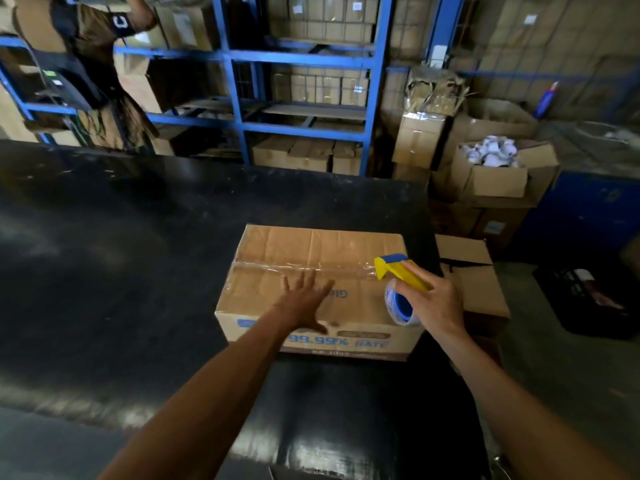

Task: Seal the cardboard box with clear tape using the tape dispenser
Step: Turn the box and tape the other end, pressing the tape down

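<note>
A closed cardboard box (311, 244) with blue print sits on the black table (121, 254) near its right edge. A strip of clear tape (304, 266) runs along the box's centre seam from left to right. My left hand (304, 303) lies flat on the box top just below the seam, fingers spread. My right hand (433, 301) grips the yellow and blue tape dispenser (398, 268), whose head rests at the seam's right end. The tape roll (400, 304) hangs under the dispenser, beside my fingers.
Another person (86, 64) stands at the far left behind the table. Blue metal shelving (304, 60) with cartons fills the back. Stacked cardboard boxes (485, 181) crowd the floor to the right, one low box (474, 278) close beside the table, and a black crate (588, 299) beyond.
</note>
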